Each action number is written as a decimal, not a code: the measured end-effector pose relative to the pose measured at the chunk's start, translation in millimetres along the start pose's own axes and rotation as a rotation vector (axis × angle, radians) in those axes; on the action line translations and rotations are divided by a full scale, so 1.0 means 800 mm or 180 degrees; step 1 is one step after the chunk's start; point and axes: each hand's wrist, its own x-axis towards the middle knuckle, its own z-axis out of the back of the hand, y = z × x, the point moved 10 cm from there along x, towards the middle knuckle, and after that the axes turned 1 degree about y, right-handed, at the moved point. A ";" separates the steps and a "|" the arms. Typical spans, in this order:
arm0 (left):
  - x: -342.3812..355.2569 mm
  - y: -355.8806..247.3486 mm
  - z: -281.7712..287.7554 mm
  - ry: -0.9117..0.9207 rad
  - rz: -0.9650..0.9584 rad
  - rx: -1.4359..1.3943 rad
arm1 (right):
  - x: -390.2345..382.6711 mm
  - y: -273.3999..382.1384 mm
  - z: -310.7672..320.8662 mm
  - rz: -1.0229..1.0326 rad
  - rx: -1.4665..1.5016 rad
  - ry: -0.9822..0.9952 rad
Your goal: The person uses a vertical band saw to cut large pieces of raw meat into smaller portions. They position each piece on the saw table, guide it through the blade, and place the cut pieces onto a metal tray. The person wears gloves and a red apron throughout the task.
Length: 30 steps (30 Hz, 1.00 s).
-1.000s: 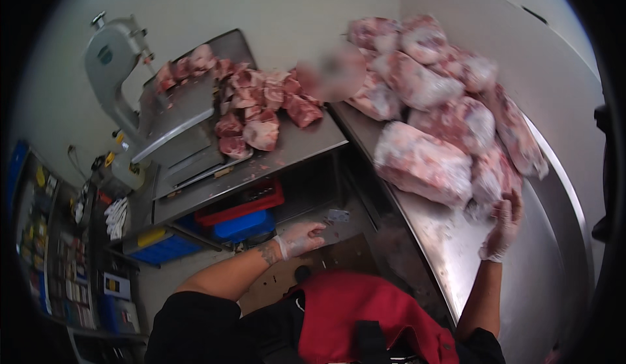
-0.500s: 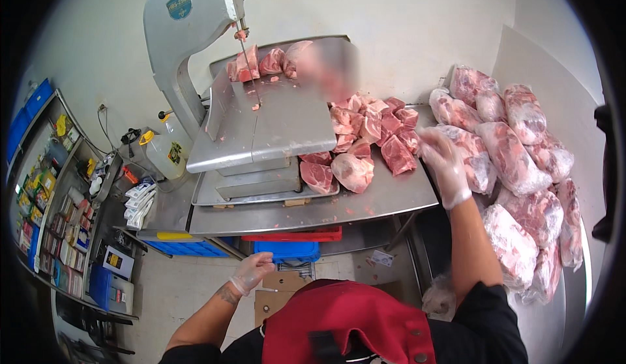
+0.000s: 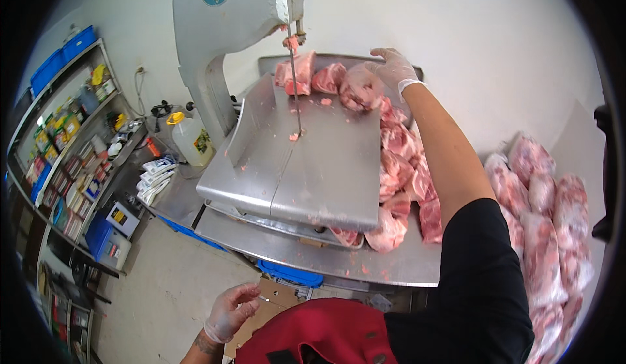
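Note:
My right hand (image 3: 396,72), in a clear plastic glove, reaches to the far right of the saw table with its fingers apart. It is at a large chunk of raw meat (image 3: 360,88); I cannot tell whether it touches it. Beside that chunk lie a smaller meat piece (image 3: 328,78) and a block of meat (image 3: 297,74) behind the saw blade (image 3: 295,96). More cut meat (image 3: 398,165) is heaped along the table's right side, partly hidden by my forearm. Low in front of my body, my gloved left hand (image 3: 233,310) hangs with loosely bent fingers, holding nothing.
The grey band saw (image 3: 202,51) rises over its metal table (image 3: 326,175), with small meat scraps on it. Plastic-wrapped meat (image 3: 544,253) is piled at right. A jug (image 3: 191,139) and white packets (image 3: 155,180) stand left, near loaded shelves (image 3: 72,149).
My right hand has moved from beside the meat heap to the chunk at the back of the saw table. My left hand stays low. The view has shifted, with the saw looking closer.

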 end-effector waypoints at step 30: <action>0.147 -0.373 -0.270 -0.1620 -0.2924 0.4067 | 0.118 0.040 -0.244 0.0398 0.0599 0.2292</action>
